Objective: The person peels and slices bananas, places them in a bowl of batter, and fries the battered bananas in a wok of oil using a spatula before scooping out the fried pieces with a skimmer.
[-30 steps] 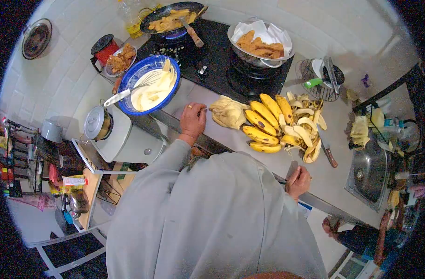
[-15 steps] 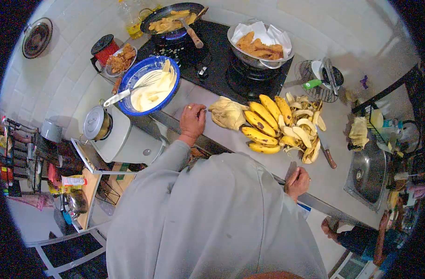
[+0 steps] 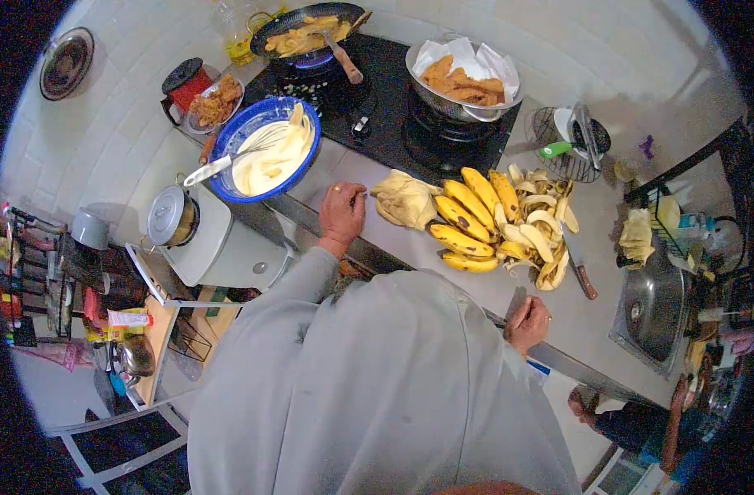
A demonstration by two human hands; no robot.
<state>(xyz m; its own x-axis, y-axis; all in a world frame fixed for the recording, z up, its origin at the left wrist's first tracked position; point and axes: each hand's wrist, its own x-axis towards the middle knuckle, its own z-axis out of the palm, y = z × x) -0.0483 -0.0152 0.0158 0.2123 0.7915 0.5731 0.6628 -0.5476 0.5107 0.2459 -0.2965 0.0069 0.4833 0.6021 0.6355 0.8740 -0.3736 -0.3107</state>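
Note:
My left hand (image 3: 342, 213), with a ring on one finger, rests palm down on the steel counter (image 3: 476, 289) and holds nothing. Just right of its fingertips lies a crumpled yellow cloth (image 3: 404, 200). Beyond the cloth sits a bunch of ripe bananas (image 3: 468, 216) beside a heap of banana peels (image 3: 542, 235). My right hand (image 3: 529, 322) rests on the counter's front edge with its fingers loosely curled and nothing in them. A blue bowl of pale batter (image 3: 267, 151) with a whisk stands left of my left hand.
On the black stove, a pan (image 3: 307, 29) holds frying pieces and a lined metal bowl (image 3: 463, 78) holds fried ones. A knife (image 3: 579, 268) lies by the peels. A sink (image 3: 653, 309) is at right. A lidded pot (image 3: 172, 216) stands at left.

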